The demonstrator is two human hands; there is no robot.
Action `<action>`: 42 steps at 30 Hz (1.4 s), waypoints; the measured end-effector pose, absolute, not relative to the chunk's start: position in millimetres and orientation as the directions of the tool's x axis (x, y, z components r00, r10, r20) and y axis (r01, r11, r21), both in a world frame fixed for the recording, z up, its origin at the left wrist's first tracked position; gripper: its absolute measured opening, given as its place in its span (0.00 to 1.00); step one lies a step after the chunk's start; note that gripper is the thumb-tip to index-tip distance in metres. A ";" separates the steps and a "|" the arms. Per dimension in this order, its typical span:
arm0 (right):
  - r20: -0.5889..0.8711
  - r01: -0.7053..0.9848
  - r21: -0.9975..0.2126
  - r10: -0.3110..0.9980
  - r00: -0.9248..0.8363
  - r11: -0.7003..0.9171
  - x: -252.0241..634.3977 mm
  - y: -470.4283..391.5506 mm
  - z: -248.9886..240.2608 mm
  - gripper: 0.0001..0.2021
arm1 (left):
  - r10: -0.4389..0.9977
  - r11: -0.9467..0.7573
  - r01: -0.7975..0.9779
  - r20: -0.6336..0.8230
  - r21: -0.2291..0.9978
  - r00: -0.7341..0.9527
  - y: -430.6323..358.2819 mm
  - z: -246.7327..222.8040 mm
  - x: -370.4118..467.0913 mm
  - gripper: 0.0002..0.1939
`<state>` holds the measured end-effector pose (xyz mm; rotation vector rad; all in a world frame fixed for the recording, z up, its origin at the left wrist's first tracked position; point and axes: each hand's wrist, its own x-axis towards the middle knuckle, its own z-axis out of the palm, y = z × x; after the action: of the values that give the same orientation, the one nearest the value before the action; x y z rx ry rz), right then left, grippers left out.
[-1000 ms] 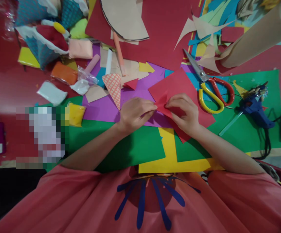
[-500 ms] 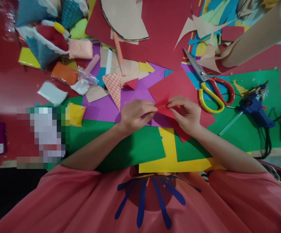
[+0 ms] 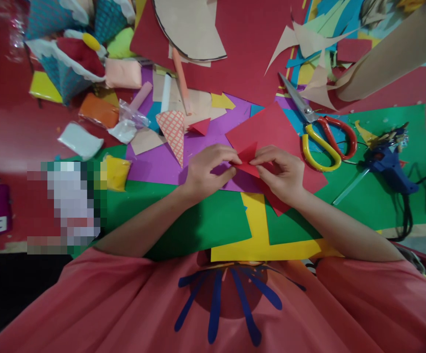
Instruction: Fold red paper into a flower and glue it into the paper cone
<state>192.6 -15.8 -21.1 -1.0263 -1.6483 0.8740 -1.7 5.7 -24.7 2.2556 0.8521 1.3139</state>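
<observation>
The small red piece [image 3: 250, 158] was held in front of the person, between the fingertips of both hands and over the inner edge of a larger red sheet [image 3: 274, 127]. The left hand [image 3: 211, 169] pinched its left end and the right hand [image 3: 282, 176] its right, thumbs below. It looked like thin paper or foam sheet, probably very light, pliable and easily creased or torn, so a gentle pinch near the edges would likely suit it best; whether it was separate from the sheet beneath was hard to tell. A purple sheet [image 3: 201, 159] lay under the left hand, with a small patterned cone [image 3: 172, 130] near its knuckles. Beyond the right hand, scissors [image 3: 310, 116] lay half open just beside the red sheet, their handles crowding that side. Farther right rested a blue glue gun [image 3: 386, 162], and craft scraps [image 3: 310, 41] cluttered the far worktop [image 3: 400, 88].
</observation>
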 end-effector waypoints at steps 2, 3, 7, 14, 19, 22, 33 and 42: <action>0.354 0.220 -0.900 0.925 -0.136 0.377 193.8 -13.5 -21.8 0.04 | 0.725 -0.689 0.320 0.606 0.651 0.327 8.1 -26.4 -3.0 0.01; 0.360 0.217 -0.901 0.927 -0.110 0.376 194.6 -12.0 -22.2 0.04 | 0.750 -0.662 0.336 0.591 0.670 0.299 9.5 -27.0 -3.8 0.02; 0.380 0.193 -0.907 0.925 -0.014 0.375 197.4 -7.9 -23.4 0.03 | 0.823 -0.565 0.357 0.541 0.744 0.174 14.6 -27.9 -6.2 0.06; 0.282 0.148 -0.946 0.957 -0.067 0.289 195.0 -11.7 -21.9 0.03 | 0.805 -0.589 0.278 0.520 0.759 0.287 11.1 -24.6 -2.8 0.04; 0.220 0.114 -0.968 0.974 -0.056 0.225 193.1 -11.7 -19.6 0.05 | 0.844 -0.529 0.273 0.462 0.804 0.274 9.3 -24.2 -1.8 0.07; 0.170 0.081 -0.981 0.984 -0.045 0.174 191.6 -10.9 -17.9 0.06 | 0.872 -0.473 0.270 0.400 0.839 0.283 9.7 -23.3 -1.8 0.09; -0.075 -0.155 -0.981 0.965 -0.250 -0.116 188.0 -8.2 -18.8 0.24 | 0.904 -0.355 0.278 0.251 0.893 0.347 6.9 -16.9 2.1 0.10; -0.092 -0.092 -0.988 0.957 -0.274 -0.121 184.6 -10.0 -14.3 0.14 | 0.858 -0.401 0.265 0.258 0.877 0.444 7.4 -17.1 1.4 0.10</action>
<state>184.6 -10.0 -14.3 -1.0650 -1.2697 1.5394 1.4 7.4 -17.1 1.8987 0.9468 0.9395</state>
